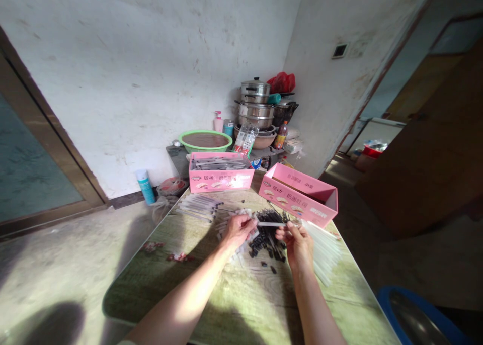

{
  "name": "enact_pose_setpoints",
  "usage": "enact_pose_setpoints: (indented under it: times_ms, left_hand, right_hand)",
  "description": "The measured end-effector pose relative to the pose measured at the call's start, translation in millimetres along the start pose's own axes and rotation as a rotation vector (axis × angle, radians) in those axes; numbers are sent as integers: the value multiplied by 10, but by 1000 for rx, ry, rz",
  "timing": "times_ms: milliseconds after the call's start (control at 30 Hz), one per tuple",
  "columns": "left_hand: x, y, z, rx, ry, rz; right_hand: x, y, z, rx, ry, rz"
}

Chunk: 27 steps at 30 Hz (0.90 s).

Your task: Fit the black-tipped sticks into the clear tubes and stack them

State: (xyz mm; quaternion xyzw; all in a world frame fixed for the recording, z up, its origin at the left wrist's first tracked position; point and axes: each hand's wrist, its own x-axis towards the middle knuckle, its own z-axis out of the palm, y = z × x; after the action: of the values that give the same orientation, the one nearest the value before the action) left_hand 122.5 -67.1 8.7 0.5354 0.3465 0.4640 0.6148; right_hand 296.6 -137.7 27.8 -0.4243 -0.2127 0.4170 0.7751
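My left hand (240, 230) is pinched at the left end of a slim whitish pen barrel (272, 224). Its other end sits between the closed fingertips of my right hand (298, 242), so the barrel lies almost level between both hands. Under it spreads a heap of small black pen parts (266, 242). Small white pieces (237, 254) lie beneath and around my left hand, which partly hides them. Beside my right hand, many long translucent tubes (320, 252) lie in a bundle. Several pens with dark ends (198, 206) rest side by side at the table's far left.
A pink box (221, 180) holding many pens stands at the table's back edge. Another pink box (298, 194) stands at back right. Behind are a green basin (206, 140) and stacked pots (255, 108). A spray can (145, 188) stands on the floor left of the table (264, 305).
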Motion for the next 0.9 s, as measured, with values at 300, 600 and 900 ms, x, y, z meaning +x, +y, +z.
enact_pose_setpoints:
  times_ms: [300,600,900]
  left_hand:
    - [-13,9,-11,-30,2,-4]
    - [-6,28,3,-122,-28,18]
    - [-10,25,-11,-37,-35,-43]
  right_hand:
    - [-1,7,4,-7,-1,6]
    - [5,-5,5,-1,8,6]
    - [4,-3,-7,-8,-1,10]
